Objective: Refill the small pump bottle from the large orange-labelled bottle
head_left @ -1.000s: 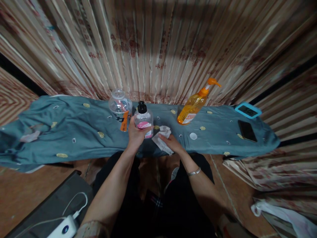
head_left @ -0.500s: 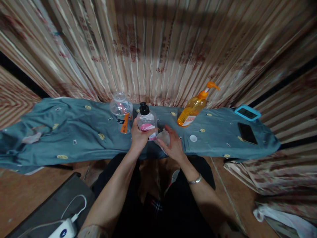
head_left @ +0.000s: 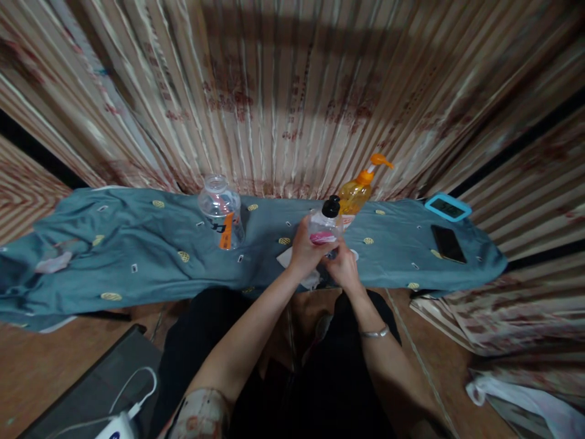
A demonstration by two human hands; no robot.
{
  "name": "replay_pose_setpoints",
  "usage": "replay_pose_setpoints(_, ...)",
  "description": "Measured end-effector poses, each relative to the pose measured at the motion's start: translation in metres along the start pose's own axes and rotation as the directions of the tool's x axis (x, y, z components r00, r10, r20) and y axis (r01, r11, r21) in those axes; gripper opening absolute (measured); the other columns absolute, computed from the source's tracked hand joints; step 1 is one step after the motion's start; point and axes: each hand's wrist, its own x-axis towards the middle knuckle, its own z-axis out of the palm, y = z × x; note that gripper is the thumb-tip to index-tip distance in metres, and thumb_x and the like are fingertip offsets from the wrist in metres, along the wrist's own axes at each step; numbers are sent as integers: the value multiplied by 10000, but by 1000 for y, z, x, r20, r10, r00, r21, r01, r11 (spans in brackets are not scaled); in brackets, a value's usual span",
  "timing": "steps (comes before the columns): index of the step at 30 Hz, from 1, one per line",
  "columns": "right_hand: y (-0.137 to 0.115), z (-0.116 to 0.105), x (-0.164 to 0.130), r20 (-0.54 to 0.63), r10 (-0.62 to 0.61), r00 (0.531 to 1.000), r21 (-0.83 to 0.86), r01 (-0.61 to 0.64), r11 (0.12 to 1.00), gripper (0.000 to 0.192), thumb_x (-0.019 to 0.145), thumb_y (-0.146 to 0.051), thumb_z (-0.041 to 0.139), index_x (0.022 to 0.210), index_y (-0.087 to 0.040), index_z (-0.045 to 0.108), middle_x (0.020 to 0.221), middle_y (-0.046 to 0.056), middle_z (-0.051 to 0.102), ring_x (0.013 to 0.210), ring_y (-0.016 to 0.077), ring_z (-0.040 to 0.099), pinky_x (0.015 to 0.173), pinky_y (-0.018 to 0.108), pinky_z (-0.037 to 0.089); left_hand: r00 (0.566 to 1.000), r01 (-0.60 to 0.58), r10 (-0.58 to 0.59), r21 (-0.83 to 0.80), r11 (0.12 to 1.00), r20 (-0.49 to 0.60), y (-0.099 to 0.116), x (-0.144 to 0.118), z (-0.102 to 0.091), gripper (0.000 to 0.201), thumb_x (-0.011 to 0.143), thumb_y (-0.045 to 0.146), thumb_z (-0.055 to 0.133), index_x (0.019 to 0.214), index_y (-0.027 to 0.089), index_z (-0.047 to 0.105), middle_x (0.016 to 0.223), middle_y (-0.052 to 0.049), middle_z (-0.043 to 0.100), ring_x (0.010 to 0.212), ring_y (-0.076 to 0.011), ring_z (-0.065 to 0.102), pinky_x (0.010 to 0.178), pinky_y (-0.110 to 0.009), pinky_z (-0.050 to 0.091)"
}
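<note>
Right now your left hand (head_left: pixel 305 251) grips the small clear plastic bottle with black cap and pink label (head_left: pixel 325 227), raised above the teal-clothed tabletop (head_left: pixel 137 244); your right hand (head_left: pixel 342 268) clasps its base, orange pump bottle (head_left: pixel 355 190) just behind.

Head view, looking down over a tabletop (head_left: pixel 137 244) draped in a blue-grey cloth, with a striped curtain (head_left: pixel 283 91) behind. The left hand (head_left: pixel 305 251) grips a small clear bottle (head_left: pixel 325 224) with a black cap and pink label, lifted and tilted to the right. The right hand (head_left: pixel 342 268) meets the bottle's lower part from the right; a bracelet (head_left: pixel 373 332) sits on that wrist. A white tissue (head_left: pixel 287 258) lies on the cloth just under the left hand. Behind the bottle stands an orange pump bottle (head_left: pixel 355 192). To the left stands an uncapped clear bottle (head_left: pixel 222 210). At far right lie a phone (head_left: pixel 448 243) and a blue-framed device (head_left: pixel 447 207).
</note>
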Motion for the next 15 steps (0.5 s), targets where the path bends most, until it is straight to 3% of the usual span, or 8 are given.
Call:
replay_pose_setpoints(3, 19, -7, 5, 0, 90, 996, -40, -90, 995, 354, 938, -409, 662, 1193, -167, 621, 1079, 69, 678, 915, 201, 676, 819, 399, 570, 997, 23, -24, 13, 1000, 79, -17, 0, 19, 1061, 575, 317, 905, 1473, 188, 356, 1507, -179, 488, 1404, -343, 475, 1192, -489, 340)
replay_pose_setpoints(6, 34, -10, 14, 4, 148, 989, -42, -147, 988, 331, 963, -394, 638, 1208, -171, 623, 1155, 75, 660, 962, 197, 669, 830, 397, 578, 987, 106, -107, 13, 994, 117, -35, -6, 33, 1191, 566, 318, 912, 1546, 192, 248, 1628, -198, 319, 1528, -369, 280, 1244, -502, 241)
replay_pose_setpoints(10, 50, -12, 27, 17, 188, 982, -9, -188, 982, 349, 965, -394, 636, 1230, -166, 615, 1166, 81, 661, 967, 200, 672, 838, 408, 581, 964, 215, -219, 42, 976, 153, -55, -19, 44, 1077, 654, 333, 849, 1551, 173, 276, 1639, -205, 303, 1538, -371, 259, 1257, -521, 204)
replay_pose_setpoints(15, 67, -18, 34, 46, 210, 977, 6, -210, 978, 355, 965, -396, 636, 1236, -167, 614, 1181, 84, 657, 977, 203, 670, 842, 412, 581, 953, 225, -248, 139, 964, 174, -68, -24, 56, 965, 699, 376, 799, 1518, 155, 340, 1631, -221, 313, 1546, -380, 236, 1266, -532, 183)
